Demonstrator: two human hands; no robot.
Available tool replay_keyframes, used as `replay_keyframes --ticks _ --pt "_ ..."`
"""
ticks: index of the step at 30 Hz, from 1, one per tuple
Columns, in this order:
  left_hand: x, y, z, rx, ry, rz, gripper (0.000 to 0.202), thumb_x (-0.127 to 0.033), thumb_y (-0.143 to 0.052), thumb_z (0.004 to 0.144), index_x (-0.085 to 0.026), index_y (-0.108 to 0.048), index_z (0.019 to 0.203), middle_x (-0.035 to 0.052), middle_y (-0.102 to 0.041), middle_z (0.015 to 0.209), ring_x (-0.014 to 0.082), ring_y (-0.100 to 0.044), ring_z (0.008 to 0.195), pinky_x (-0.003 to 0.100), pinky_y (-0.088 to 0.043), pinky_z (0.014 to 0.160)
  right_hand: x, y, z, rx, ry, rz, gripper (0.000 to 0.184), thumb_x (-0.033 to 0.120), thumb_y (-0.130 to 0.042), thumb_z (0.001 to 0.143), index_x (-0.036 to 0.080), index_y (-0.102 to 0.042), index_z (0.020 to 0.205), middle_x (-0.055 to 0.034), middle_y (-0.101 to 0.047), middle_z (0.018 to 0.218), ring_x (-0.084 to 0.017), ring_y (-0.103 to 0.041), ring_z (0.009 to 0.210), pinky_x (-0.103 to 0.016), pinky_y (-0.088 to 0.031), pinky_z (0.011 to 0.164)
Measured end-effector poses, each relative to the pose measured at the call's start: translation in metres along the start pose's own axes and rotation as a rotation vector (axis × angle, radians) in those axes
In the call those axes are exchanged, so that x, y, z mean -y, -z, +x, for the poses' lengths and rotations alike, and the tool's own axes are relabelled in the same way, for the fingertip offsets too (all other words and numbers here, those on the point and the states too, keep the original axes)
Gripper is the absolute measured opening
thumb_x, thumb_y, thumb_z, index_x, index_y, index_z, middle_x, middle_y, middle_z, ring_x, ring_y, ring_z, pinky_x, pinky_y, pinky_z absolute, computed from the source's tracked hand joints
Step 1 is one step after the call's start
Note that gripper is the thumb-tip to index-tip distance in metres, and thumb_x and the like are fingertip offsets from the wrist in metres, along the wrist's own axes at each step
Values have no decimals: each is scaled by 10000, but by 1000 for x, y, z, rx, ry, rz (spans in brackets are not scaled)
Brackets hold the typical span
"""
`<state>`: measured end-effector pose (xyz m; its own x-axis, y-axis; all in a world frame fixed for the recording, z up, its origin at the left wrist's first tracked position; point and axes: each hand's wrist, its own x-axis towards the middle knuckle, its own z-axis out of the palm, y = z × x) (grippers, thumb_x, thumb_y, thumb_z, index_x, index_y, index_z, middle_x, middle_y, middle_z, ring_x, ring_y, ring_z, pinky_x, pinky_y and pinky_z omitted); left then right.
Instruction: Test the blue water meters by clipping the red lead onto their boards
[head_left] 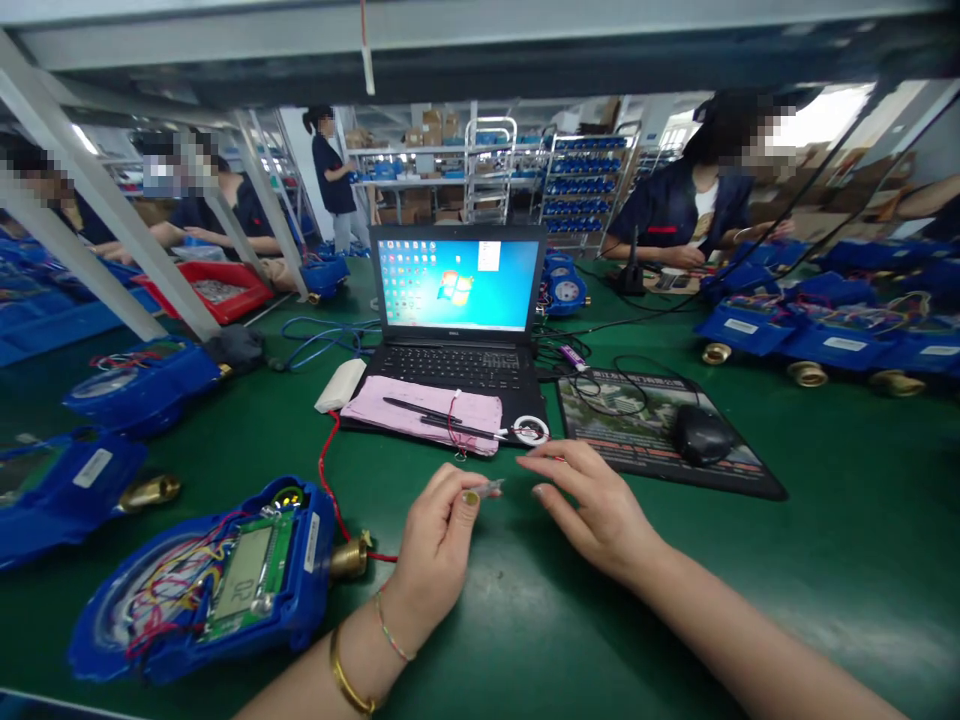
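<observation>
Left hand (439, 535) pinches a small clear part (491, 488) above the green counter (525, 620), right hand (600, 505) open at 3 o'clock. At 8 o'clock, the nearest blue meter (217, 580) lies uncovered, wiring exposed.

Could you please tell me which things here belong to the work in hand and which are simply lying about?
In hand, as it seems:
left hand pinching a small clear piece
right hand open beside it
opened blue meter close by

Lying about:
laptop
pink cloth
tape roll
mouse
red tray
</observation>
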<state>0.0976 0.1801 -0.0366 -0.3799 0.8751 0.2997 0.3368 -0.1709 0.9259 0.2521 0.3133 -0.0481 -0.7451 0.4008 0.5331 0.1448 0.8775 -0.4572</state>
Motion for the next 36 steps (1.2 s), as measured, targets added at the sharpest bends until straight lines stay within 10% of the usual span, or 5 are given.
replay_keyframes --ticks 13,25,31,36 --pt "-17 1 -10 -138 267 -420 262 -416 -478 881 -168 -417 820 -21 -501 658 111 -493 605 217 -413 596 66 -32 36 -9 -320 944 188 354 -638 836 174 -630 786 -32 -525 862 -101 -555 551 -228 -502 476" --pt "-9 10 -25 -97 270 -310 275 -437 -487 859 -166 -445 864 52 -554 848 174 -537 774 311 -435 737 83 -35 47 37 -525 1061 357 515 -629 788 171 -534 808 -59 -642 785 -151 -593 632 -240 -494 533" --pt "-3 6 -45 11 54 305 197 -198 -431 874 -190 -447 1071 90 -498 1070 250 -457 1035 444 -368 900 51 -23 51 165 -391 312 345 399 -335 898 163 -583 859 -32 -587 648 -167 -568 598 -266 -450 570" --pt "-8 2 -50 160 -51 430 205 -79 -467 821 -187 -463 994 64 -488 1045 240 -434 996 441 -387 872 36 -20 51 350 -365 -125 216 224 -436 854 154 -631 917 -78 -673 799 -227 -624 757 -295 -408 660"
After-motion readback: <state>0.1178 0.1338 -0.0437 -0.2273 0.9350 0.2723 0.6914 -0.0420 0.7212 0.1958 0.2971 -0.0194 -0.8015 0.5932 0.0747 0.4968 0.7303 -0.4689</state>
